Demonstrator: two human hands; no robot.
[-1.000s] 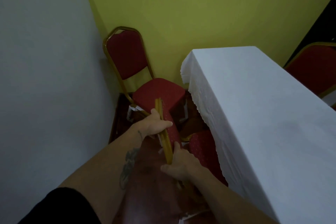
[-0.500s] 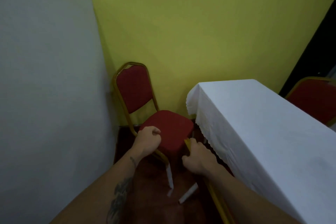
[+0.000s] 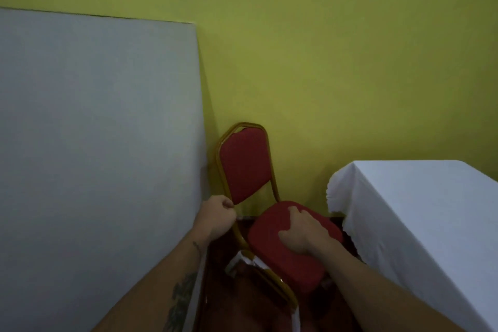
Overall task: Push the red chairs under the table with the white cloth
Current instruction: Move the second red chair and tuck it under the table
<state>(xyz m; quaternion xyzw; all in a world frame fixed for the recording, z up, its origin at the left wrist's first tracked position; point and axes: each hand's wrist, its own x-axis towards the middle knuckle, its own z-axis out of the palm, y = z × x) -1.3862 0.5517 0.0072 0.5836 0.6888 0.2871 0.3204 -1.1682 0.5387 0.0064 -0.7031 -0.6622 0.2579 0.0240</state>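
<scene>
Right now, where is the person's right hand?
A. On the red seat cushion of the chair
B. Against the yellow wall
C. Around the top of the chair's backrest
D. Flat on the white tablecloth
A: the right hand lies palm down on the red seat cushion of the chair, apart from the white tablecloth, while the left hand is closed at the gold frame below the backrest.

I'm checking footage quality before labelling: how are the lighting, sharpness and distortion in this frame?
Head view: dim, even light with no glare; soft overall, the left hand and right hand on the red chair slightly smeared; wide-angle bending tilts the grey panel; the white cloth shows little texture.
</scene>
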